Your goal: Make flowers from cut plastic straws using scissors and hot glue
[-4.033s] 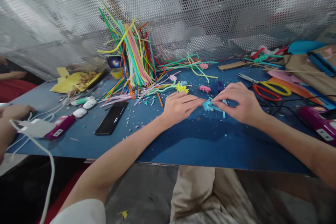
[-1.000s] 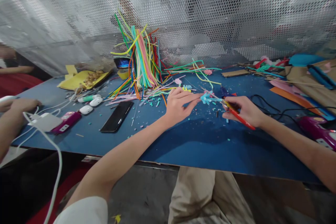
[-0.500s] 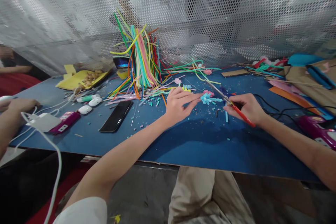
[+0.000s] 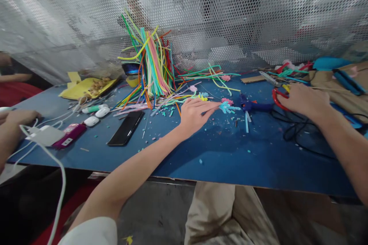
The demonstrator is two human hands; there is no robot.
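Observation:
My left hand pinches a light blue fuzzy pipe-cleaner flower between thumb and fingers; its short stem points to the right. A pink fuzzy piece shows just behind it. Over at the right, my right hand has its fingers curled at the red and yellow handles of a pair of scissors, whose blades point away to the upper left. Part of the handles is hidden by the fingers. A dark blue glue gun lies between the hands, with a pale stick below its nozzle.
Colourful pipe cleaners stand bundled at the back, with others strewn about. A black phone lies left of my arm. Cables, a purple device and another person's hand are farther left. Black cord loops at the right.
My right hand has moved right and away from the flower with the scissors, uncovering the glue gun. My left hand stays nearly in place, still pinching the flower.

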